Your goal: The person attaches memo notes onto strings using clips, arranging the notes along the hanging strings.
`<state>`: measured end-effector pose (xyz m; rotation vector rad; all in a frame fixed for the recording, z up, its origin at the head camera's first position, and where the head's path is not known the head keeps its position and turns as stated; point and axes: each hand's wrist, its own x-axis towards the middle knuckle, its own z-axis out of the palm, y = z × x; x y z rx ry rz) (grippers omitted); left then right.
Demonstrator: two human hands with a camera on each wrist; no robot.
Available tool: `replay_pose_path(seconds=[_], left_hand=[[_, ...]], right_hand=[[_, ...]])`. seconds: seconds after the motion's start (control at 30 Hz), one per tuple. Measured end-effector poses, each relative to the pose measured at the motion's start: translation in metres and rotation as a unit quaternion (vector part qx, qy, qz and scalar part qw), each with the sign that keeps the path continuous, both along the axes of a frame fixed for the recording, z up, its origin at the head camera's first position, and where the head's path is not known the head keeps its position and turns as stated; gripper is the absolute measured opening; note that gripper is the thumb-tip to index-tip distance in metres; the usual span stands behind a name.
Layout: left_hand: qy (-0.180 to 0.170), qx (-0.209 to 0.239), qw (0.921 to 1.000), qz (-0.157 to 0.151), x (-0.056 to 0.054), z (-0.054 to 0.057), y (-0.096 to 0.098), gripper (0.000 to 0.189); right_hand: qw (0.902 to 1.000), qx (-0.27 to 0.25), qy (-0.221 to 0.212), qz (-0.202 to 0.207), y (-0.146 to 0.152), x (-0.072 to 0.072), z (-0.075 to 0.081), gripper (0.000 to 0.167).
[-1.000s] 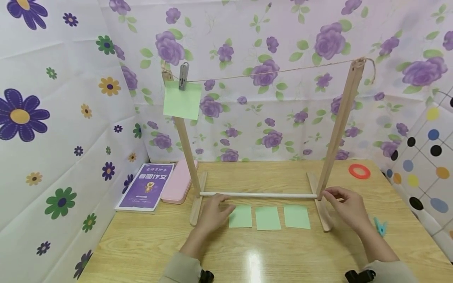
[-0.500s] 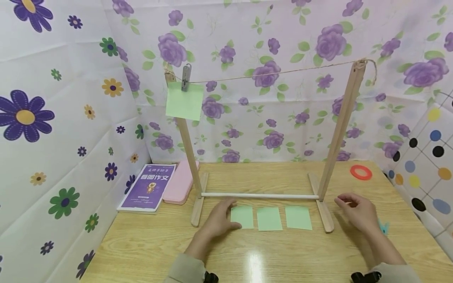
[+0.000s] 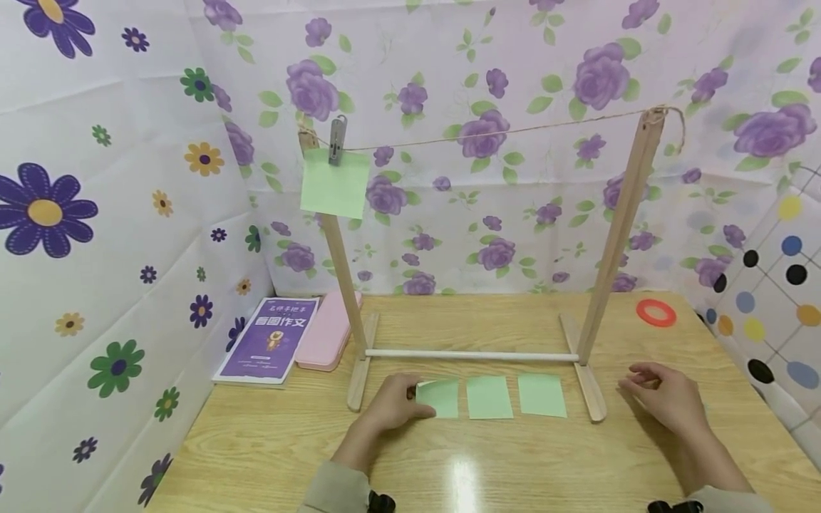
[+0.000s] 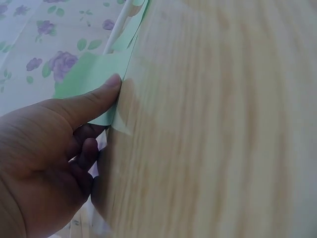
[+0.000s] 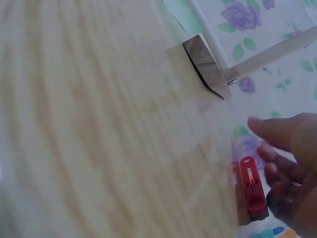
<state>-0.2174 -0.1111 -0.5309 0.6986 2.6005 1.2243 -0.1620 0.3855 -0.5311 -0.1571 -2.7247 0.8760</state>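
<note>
My left hand (image 3: 393,405) is at the leftmost of three green sticky notes (image 3: 442,399) lying in a row on the table. Its thumb lies over the note's near left corner, with the fingers at the left edge, which is lifted a little. In the left wrist view the thumb and curled fingers pinch the sticky note (image 4: 96,74). My right hand (image 3: 670,399) hovers over the table to the right of the wooden stand (image 3: 616,256), fingers loosely bent and holding nothing. In the right wrist view, a red clothespin (image 5: 253,188) stands beside its fingertips.
A twine line (image 3: 513,130) joins the stand's posts; a grey clothespin (image 3: 337,141) hangs another green note (image 3: 335,184) at its left end. A white rod (image 3: 471,355) spans the base. Behind lie a purple book (image 3: 266,342), pink case (image 3: 327,335) and red ring (image 3: 656,313).
My left hand has come onto the leftmost sticky note and its left edge has risen. My right hand has moved away from the stand's right post, rightward and nearer to me.
</note>
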Motion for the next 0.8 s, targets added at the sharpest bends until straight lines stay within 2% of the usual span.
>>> replay_pose_path(seconds=[0.1,0.2,0.3,0.5,0.7,0.8], left_hand=[[-0.005,-0.002,1.0,0.005,0.001,0.001,-0.001,0.028],[-0.008,-0.002,1.0,0.003,0.001,0.002,-0.002,0.027],[-0.009,-0.004,1.0,0.0,0.001,0.001,-0.002,0.029],[-0.016,0.0,0.9999,-0.005,0.0,0.003,-0.003,0.026],[-0.018,-0.008,0.9998,-0.008,-0.001,0.004,-0.002,0.019],[-0.017,-0.011,0.9998,-0.008,-0.002,0.004,-0.003,0.021]], right_hand=[[0.9995,0.021,-0.007,-0.022,0.002,0.001,0.003,0.049],[0.9964,0.044,-0.06,-0.041,0.009,0.004,0.006,0.06],[0.9929,0.056,-0.103,-0.02,0.014,0.004,0.009,0.064],[0.9935,0.059,-0.093,0.03,0.012,0.003,0.013,0.056],[0.9892,0.083,-0.112,0.045,0.005,0.008,0.02,0.027],[0.9893,0.093,-0.1,0.052,0.003,0.008,0.019,0.022]])
